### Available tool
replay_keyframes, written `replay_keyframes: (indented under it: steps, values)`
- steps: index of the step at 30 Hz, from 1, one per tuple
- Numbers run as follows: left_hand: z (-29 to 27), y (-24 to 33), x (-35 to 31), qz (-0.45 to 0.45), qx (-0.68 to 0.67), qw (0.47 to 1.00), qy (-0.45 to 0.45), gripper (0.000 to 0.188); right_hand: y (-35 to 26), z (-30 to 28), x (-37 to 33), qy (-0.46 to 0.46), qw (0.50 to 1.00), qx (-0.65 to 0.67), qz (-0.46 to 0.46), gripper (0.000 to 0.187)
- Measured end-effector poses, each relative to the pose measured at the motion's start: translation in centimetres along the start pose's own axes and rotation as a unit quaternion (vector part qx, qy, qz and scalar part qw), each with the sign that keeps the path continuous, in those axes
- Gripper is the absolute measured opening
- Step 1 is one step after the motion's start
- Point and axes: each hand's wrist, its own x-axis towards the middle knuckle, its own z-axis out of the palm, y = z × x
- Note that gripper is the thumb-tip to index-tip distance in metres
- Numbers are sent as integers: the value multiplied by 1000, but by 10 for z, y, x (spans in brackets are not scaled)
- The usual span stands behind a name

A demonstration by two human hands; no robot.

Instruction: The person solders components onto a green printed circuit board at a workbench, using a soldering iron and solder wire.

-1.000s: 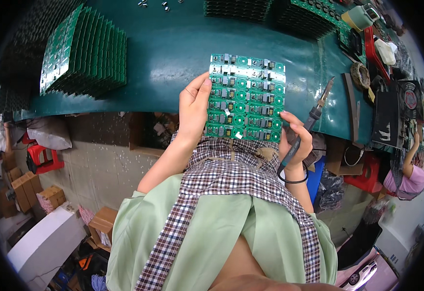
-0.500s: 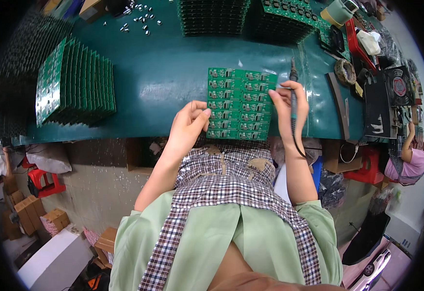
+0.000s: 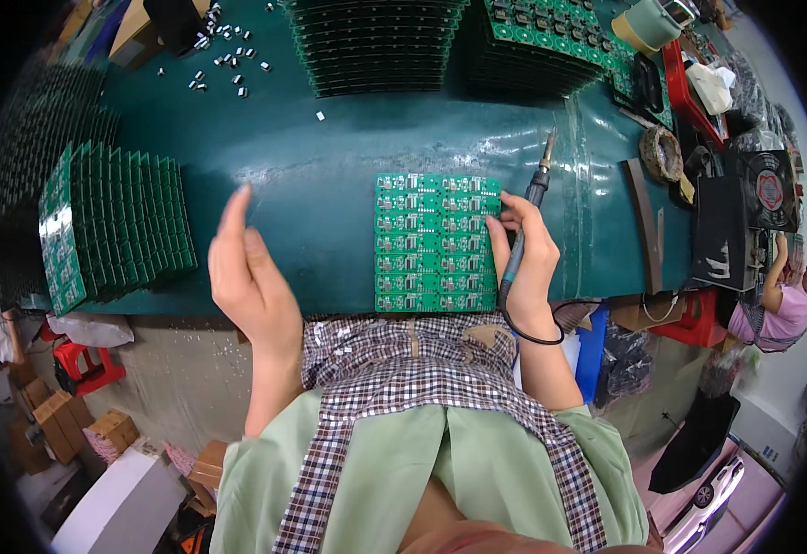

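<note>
A green circuit board panel (image 3: 436,244), carrying rows of small parts, lies at the front edge of the table. My right hand (image 3: 531,263) has its fingers at the panel's right edge and also holds a soldering iron (image 3: 536,190), whose metal tip points up and away from me. The iron's black cable loops down by the wrist. Off to the left of the panel, my left hand (image 3: 254,282) is raised above the table's front edge with its fingers stretched out and nothing in them. It is between the panel and a row of upright green boards (image 3: 117,222).
Stacks of boards (image 3: 376,46) stand at the back, with another stack (image 3: 542,46) to their right. Small silver components (image 3: 228,60) are scattered at the back left. A tape roll (image 3: 659,153), a red tray (image 3: 690,92) and a black fan (image 3: 765,189) are on the right. A person (image 3: 773,314) sits far right.
My left hand has let go of the panel and moved left, its fingers opening. The panel, in my right hand with the iron, has come nearer and slightly left.
</note>
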Motion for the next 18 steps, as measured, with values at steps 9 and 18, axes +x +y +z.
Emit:
replay_keyframes:
  steps: [9,18]
  values:
    - [85,59,8,108,-79,966,-223,10,-9,-75,-18,16,972,210,105,79]
    - [108,62,-9,47,-83,953,-289,12,-7,-74,-12,-49,981,158,96,24]
